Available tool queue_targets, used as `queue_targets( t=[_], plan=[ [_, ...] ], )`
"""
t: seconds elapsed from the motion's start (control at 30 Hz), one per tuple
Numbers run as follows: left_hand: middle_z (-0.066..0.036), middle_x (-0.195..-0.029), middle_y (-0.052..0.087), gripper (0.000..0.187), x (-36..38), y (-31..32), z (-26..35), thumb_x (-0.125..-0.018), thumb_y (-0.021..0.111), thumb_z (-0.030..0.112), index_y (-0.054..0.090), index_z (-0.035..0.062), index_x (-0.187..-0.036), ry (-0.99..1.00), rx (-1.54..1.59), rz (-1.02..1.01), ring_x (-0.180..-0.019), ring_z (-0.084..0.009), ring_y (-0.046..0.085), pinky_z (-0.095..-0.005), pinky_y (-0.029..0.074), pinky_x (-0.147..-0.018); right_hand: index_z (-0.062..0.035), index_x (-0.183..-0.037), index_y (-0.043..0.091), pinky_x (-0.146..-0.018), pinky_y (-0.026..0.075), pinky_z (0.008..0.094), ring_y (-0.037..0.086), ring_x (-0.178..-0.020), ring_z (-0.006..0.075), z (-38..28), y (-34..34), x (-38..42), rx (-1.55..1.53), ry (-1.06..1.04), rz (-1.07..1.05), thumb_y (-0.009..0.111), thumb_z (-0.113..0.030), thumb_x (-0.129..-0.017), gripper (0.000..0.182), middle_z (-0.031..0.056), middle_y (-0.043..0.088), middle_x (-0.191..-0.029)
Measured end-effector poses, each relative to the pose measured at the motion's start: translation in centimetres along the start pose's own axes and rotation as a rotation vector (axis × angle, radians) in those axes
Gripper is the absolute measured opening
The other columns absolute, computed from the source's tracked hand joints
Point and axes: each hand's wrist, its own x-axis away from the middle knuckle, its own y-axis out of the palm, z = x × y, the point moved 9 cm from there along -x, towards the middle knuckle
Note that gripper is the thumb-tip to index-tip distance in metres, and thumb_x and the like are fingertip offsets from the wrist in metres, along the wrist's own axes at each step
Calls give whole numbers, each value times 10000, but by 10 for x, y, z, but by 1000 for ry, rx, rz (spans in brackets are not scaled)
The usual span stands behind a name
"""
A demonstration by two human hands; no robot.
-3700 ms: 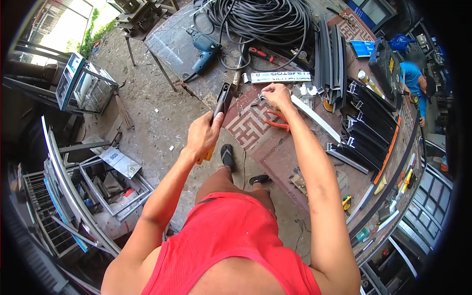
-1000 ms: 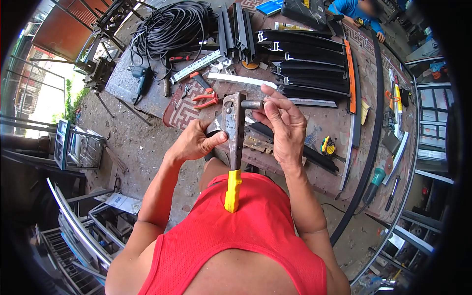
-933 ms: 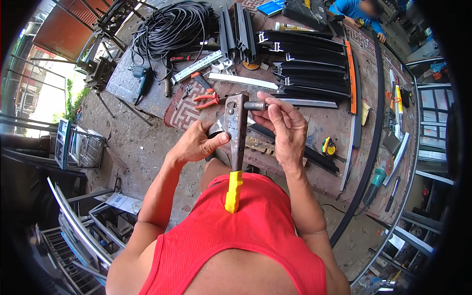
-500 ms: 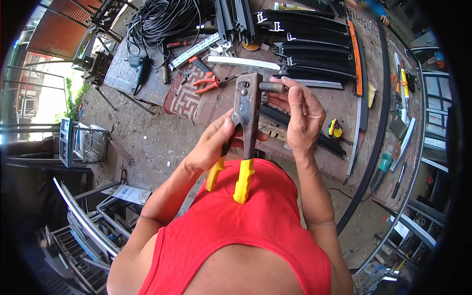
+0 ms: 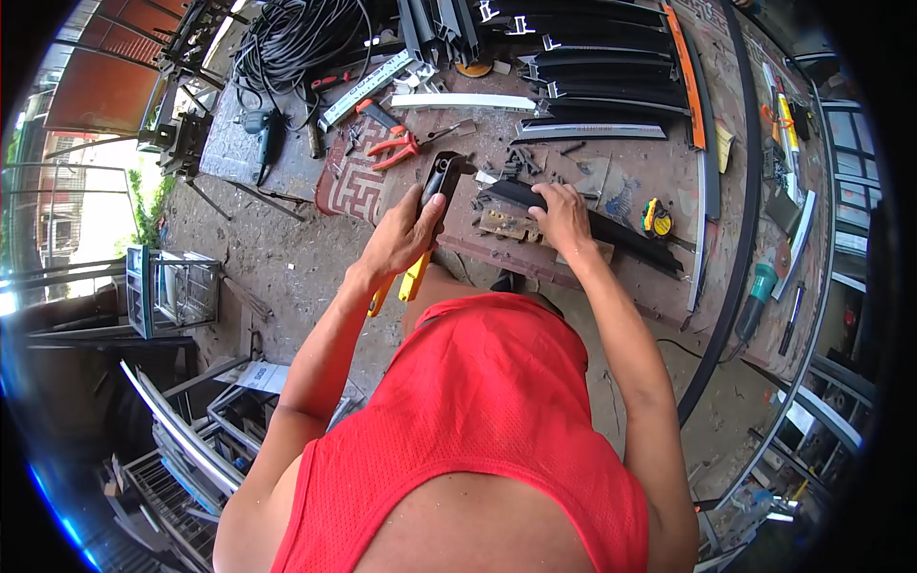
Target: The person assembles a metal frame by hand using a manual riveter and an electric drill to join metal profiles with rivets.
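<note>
My left hand (image 5: 406, 235) is closed around a hand riveter (image 5: 441, 178), its dark head pointing away from me. The tool's yellow handles (image 5: 413, 277) hang down below my fist. My right hand (image 5: 565, 218) rests on a black metal profile (image 5: 638, 246) lying slantwise near the table's front edge, its fingers curled over the bar. Under the profile's left part sits a worn wooden block (image 5: 506, 224). Small dark pieces (image 5: 521, 162) are scattered just beyond my right hand.
Red-handled pliers (image 5: 394, 143) and a white strip (image 5: 463, 100) lie on the table (image 5: 458, 229). Black profiles (image 5: 611, 72) are stacked at the back. A tape measure (image 5: 656, 219), a teal angle grinder (image 5: 759, 291), coiled cable (image 5: 296, 48) and a drill (image 5: 263, 134) surround the work area.
My right hand has left the riveter's head and come down onto the black profile. The riveter has moved left and turned in my left hand. The view has shifted slightly.
</note>
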Motion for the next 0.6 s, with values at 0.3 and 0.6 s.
queue_targets(
  t=[0.3, 0.6],
  plan=[
    [-130, -750, 650, 457, 23, 6, -20, -1075, 507, 472, 523, 17, -1113, -18, -175, 30, -676, -236, 656, -397, 495, -647, -68, -1013, 570, -1025, 428, 469, 614, -1185, 329, -29, -2, 41, -25, -245, 156, 779, -54, -818, 286, 170, 569, -1421],
    [-250, -735, 640, 446, 42, 34, -27, -1062, 534, 423, 506, 35, -1279, 81, -292, -50, -721, -469, 656, -525, 478, -637, -170, -1193, 719, -940, 394, 422, 648, -1049, 228, -45, 13, 33, -96, -232, 217, 849, -263, -774, 448, -2, 740, -1132]
  ],
)
